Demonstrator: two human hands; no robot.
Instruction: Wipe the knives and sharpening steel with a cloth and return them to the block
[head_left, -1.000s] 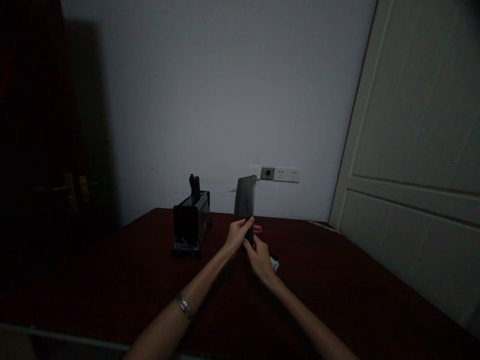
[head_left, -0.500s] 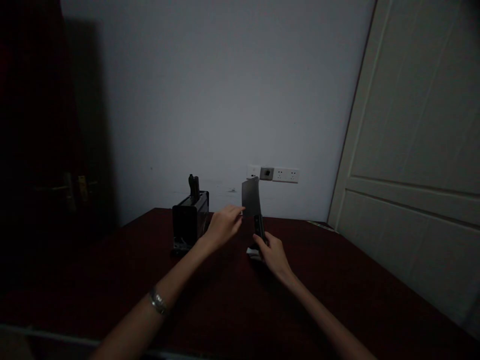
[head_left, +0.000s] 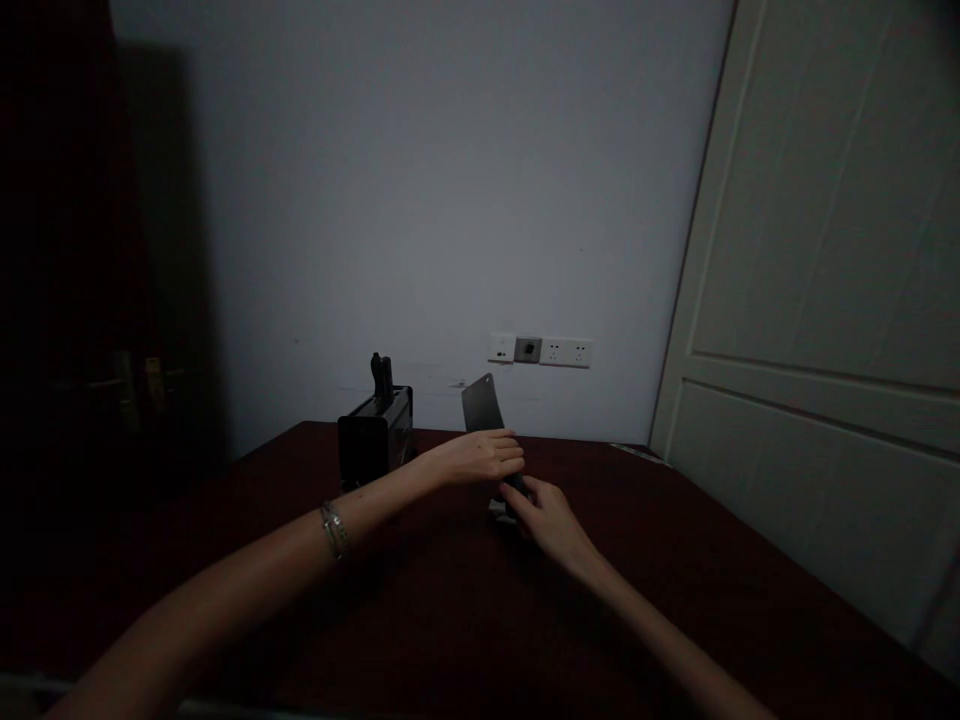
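A cleaver (head_left: pixel 482 403) is tilted up and to the left, with its broad grey blade uppermost and its dark handle down. My right hand (head_left: pixel 551 518) is closed round the lower part of that handle. Across the handle's upper end, where it meets the blade, lies my left hand (head_left: pixel 480 456), fingers pressed together and bent over it; its thumb is hidden. A small pale thing (head_left: pixel 499 510), too dim to name, shows beside my right fingers, low by the table. To the left stands a black knife block (head_left: pixel 364 450) with dark knife handles (head_left: pixel 382 377) sticking out of its top.
The dark red table (head_left: pixel 450 620) reaches back to a pale wall with sockets (head_left: pixel 555 352) low on it. A white panelled door (head_left: pixel 810 420) bounds the right side. At the left is a dark door with a handle (head_left: pixel 124 383).
My left hand has moved right and down, from beside the blade onto the handle's upper end. The cleaver has tipped further left and sunk a little. My right hand keeps its hold.
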